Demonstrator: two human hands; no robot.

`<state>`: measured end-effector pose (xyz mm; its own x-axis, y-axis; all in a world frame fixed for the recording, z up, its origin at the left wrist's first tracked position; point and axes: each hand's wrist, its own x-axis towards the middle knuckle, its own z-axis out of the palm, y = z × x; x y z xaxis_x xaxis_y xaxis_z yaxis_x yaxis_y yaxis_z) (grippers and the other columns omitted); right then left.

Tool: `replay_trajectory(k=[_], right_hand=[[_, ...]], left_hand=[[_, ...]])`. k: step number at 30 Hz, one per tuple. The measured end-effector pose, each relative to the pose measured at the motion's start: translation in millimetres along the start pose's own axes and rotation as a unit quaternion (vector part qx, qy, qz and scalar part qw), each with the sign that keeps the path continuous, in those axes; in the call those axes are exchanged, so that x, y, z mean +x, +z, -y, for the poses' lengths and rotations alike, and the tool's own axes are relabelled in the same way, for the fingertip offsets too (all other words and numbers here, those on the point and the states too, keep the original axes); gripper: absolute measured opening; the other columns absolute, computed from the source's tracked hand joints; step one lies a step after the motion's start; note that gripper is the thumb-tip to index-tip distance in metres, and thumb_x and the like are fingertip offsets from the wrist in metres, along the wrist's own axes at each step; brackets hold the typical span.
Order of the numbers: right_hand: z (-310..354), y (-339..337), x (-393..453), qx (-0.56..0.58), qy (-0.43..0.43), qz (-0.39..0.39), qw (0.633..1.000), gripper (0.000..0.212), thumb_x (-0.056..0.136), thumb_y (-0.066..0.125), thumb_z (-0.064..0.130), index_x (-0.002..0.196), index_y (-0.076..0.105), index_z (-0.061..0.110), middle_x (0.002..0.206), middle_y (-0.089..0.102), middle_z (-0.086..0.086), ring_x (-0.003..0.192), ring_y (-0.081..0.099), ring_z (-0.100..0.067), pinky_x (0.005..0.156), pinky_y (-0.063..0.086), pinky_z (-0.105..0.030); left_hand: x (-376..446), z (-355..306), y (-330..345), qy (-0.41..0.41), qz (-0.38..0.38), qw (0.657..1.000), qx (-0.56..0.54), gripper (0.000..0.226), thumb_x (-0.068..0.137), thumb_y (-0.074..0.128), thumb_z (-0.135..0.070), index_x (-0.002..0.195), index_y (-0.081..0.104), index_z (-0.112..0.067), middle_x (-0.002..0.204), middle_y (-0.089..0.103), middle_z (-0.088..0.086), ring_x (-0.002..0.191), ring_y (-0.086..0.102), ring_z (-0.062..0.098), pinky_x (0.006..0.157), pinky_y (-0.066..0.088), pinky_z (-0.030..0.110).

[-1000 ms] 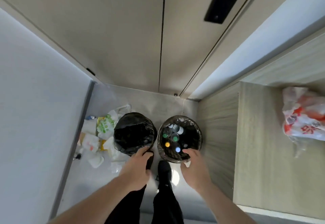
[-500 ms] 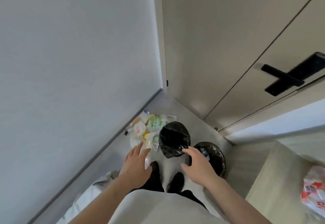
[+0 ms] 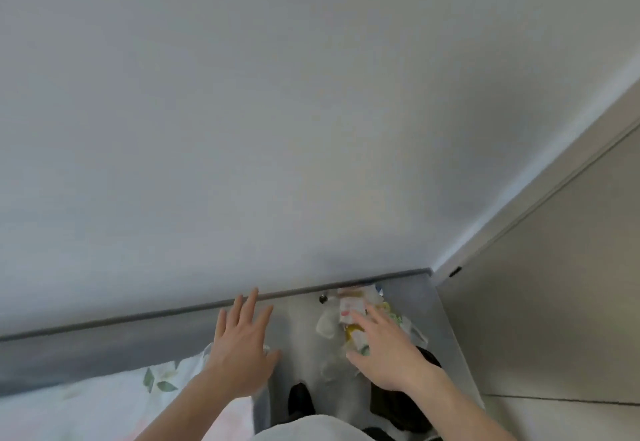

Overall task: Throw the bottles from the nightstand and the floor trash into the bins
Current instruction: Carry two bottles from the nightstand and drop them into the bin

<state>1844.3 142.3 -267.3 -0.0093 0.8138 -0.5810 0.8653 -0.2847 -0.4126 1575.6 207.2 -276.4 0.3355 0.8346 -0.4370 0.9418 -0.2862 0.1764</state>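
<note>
Reaching open hands [image 3: 242, 347] over trash [image 3: 349, 316]

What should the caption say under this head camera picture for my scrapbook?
Right hand reaches over the floor trash by the wall, while the open left hand hovers beside it.

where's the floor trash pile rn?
Head view, right of centre: the trash pile lies on the floor against the baseboard, partly under the right hand, beside the black bin.
</note>
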Motion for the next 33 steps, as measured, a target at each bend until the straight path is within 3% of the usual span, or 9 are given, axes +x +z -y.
replay_trajectory(k=[6, 14, 24, 33], right_hand=[[77.3, -29.8, 56.6, -0.082, -0.063, 0.017, 0.994, 0.081, 0.098, 0.051, 0.054, 0.163, 0.009, 0.034, 0.171, -0.010, 0.005, 0.158, -0.005, -0.027, 0.129, 0.009, -0.044], [194.9, -74.5, 111.3, -0.171, -0.185, 0.064, 0.966, 0.078, 0.101, 0.050, 0.052, 0.163, 0.005, 0.037, 0.169, -0.017, 0.013, 0.158, -0.011, -0.018, 0.128, 0.008, -0.040], [322.5, -89.8, 211.3, -0.267, -0.344, 0.135, 0.890, 0.077, 0.100, 0.049, 0.052, 0.162, 0.006, 0.039, 0.169, -0.017, 0.016, 0.158, -0.010, -0.013, 0.127, 0.011, -0.034], [431.6, -103.1, 285.6, -0.345, -0.457, 0.181, 0.799, 0.075, 0.100, 0.049, 0.049, 0.163, 0.009, 0.037, 0.171, -0.011, 0.012, 0.159, -0.005, -0.019, 0.126, 0.010, -0.035]], left_hand=[[-0.7, 67.3, -26.6, -0.075, -0.047, 0.995, -0.046, 0.085, 0.098, 0.041, -0.062, 0.164, -0.001, -0.028, 0.166, -0.031, 0.003, 0.154, -0.024, 0.030, 0.127, -0.007, 0.049], [-17.3, 135.5, -54.2, -0.198, -0.136, 0.961, -0.134, 0.084, 0.098, 0.040, -0.064, 0.163, -0.002, -0.031, 0.168, -0.025, 0.000, 0.155, -0.021, 0.027, 0.127, -0.007, 0.048], [-15.9, 208.2, -76.8, -0.374, -0.192, 0.885, -0.201, 0.082, 0.098, 0.042, -0.062, 0.163, 0.002, -0.033, 0.170, -0.018, -0.002, 0.156, -0.021, 0.026, 0.127, -0.008, 0.049], [7.7, 247.8, -121.4, -0.499, -0.219, 0.807, -0.226, 0.079, 0.098, 0.044, -0.061, 0.163, 0.005, -0.036, 0.170, -0.017, -0.003, 0.156, -0.020, 0.024, 0.127, -0.009, 0.048]])
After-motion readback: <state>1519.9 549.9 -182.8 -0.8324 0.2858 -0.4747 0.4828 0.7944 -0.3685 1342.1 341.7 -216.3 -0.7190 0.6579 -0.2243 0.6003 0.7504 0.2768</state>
